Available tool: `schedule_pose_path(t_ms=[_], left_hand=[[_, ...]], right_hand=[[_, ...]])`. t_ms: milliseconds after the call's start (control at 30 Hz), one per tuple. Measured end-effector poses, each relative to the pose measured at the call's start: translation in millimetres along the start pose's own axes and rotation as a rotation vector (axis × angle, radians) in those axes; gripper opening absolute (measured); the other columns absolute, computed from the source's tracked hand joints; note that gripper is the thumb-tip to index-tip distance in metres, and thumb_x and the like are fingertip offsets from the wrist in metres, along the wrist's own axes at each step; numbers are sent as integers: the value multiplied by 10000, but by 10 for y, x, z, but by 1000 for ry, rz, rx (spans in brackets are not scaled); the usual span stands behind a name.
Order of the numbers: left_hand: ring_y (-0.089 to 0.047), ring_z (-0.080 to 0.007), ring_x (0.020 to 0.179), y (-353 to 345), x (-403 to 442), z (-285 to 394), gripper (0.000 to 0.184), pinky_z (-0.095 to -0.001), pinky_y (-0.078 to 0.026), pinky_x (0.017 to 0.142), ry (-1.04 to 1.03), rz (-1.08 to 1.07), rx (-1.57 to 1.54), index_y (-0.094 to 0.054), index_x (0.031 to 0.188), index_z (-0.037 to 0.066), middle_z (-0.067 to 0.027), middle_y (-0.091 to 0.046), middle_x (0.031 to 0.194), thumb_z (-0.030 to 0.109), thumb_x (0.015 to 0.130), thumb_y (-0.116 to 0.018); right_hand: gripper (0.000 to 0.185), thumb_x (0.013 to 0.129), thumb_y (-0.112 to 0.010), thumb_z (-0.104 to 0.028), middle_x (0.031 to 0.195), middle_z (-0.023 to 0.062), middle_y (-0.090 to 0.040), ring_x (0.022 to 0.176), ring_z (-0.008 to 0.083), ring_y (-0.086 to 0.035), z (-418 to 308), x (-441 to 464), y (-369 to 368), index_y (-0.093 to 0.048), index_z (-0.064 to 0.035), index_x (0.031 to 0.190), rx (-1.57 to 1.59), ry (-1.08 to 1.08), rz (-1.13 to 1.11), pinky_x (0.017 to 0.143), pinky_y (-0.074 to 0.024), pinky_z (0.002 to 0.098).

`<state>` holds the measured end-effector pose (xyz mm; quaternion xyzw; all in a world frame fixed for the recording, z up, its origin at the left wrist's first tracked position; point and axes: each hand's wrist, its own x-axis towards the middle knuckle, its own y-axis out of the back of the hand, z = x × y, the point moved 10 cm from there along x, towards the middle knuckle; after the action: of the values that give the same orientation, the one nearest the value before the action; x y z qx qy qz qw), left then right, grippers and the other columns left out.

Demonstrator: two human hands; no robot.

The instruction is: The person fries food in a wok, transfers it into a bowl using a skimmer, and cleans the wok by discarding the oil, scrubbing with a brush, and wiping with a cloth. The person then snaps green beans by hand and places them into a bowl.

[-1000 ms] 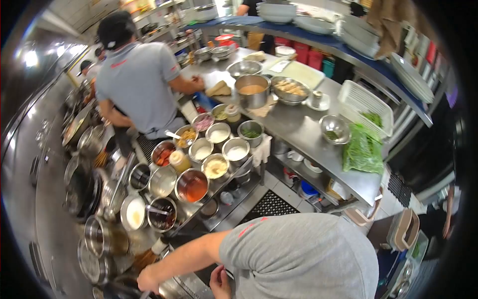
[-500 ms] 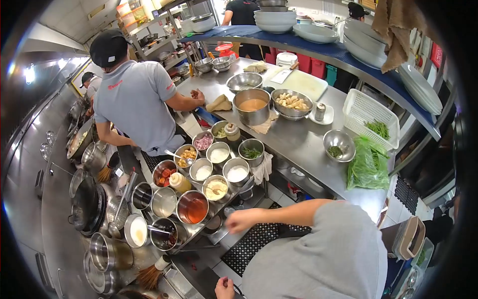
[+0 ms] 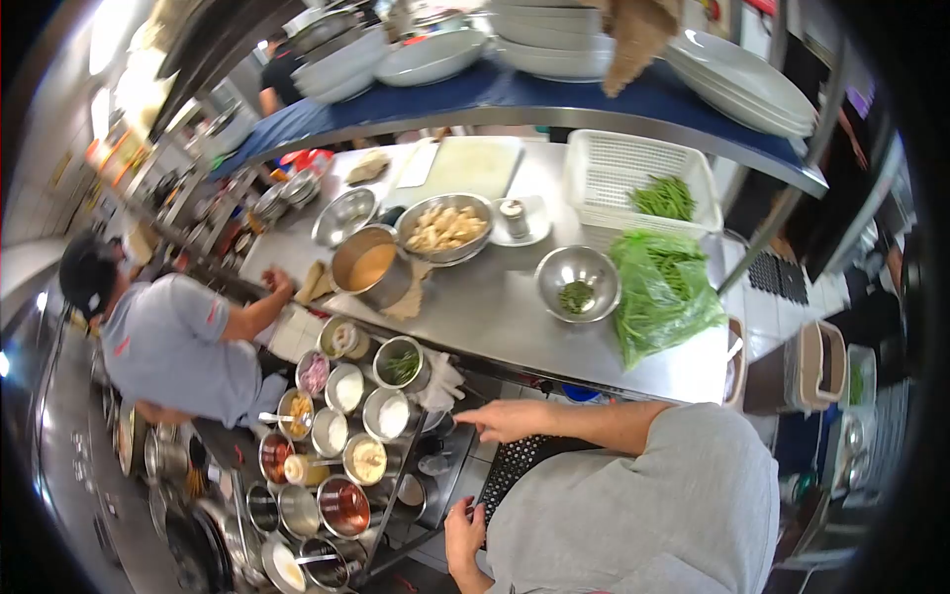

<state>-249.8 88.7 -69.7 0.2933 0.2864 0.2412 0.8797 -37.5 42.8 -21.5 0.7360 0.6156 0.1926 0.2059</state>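
Right hand (image 3: 503,421) out over the gap between the worktable (image 3: 485,319) and the rack of pots; index finger extended, the other fingers partly bent, grip loose and part open; nothing seen held; fingertip near the pale cloth (image 3: 440,384), which hangs beside the pot of cut greens (image 3: 400,364); left hand (image 3: 463,538) low, in front of the grey shirt, fingers loosely curled; a small dark patch shows at the fingers, so cannot tell whether anything is gripped

Pot of cut greens at the table end of the rack; pots of white contents (image 3: 387,414) just beside it; pot of pale yellow contents (image 3: 367,461) and pot of red sauce (image 3: 342,508) farther down the rack

On the worktable: large pot of orange-brown liquid (image 3: 373,267); bowl of pale pieces (image 3: 445,228) near it; small steel bowl (image 3: 577,285) with a little green inside, next to the green plastic bag (image 3: 661,307); white basket (image 3: 628,178) behind, green stalks in one corner; co-worker (image 3: 183,342) at the left, one forearm reaching toward the table's end
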Motion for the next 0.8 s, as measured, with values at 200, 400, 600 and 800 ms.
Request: schedule_pose_path(t_ms=[200, 400, 600, 800], left_hand=[[-654, -316, 933, -395, 558, 295, 307, -388, -506, 793, -236, -306, 135, -619, 1068, -21, -210, -651, 1029, 194, 852, -645], [-640, -322, 900, -343, 1088, 944, 303, -391, -505, 787, -586, -417, 318, -616, 1078, -19, -197, -648, 990, 160, 835, -646], [-635, -322, 899, -510, 1417, 1481, 310, -388, -504, 788, -751, -564, 318, -614, 1083, -21, -214, -634, 1002, 165, 837, -637], [-607, -375, 923, -890, 1113, 1674, 290, -404, -493, 806, -1015, -748, 325, -607, 1061, -20, -220, -627, 1001, 160, 837, -638]], right_hand=[[515, 877, -578, -146, 967, 149, -683, 781, 280, -677, 406, -885, 1244, -433, -89, 1368, -13, -409, 387, 769, -519, 395], [383, 880, -570, -123, 808, 133, -695, 640, 216, -671, 521, -1804, 1301, -546, -51, 1255, 45, -601, 720, 649, -539, 342], [260, 877, -557, -111, 747, 114, -676, 597, 184, -655, 282, -2200, 886, -625, 7, 1099, 181, -684, 908, 586, -525, 328], [209, 877, -571, -99, 741, 110, -667, 577, 164, -641, 95, -2510, 565, -644, 15, 1036, 165, -792, 1076, 563, -524, 301]])
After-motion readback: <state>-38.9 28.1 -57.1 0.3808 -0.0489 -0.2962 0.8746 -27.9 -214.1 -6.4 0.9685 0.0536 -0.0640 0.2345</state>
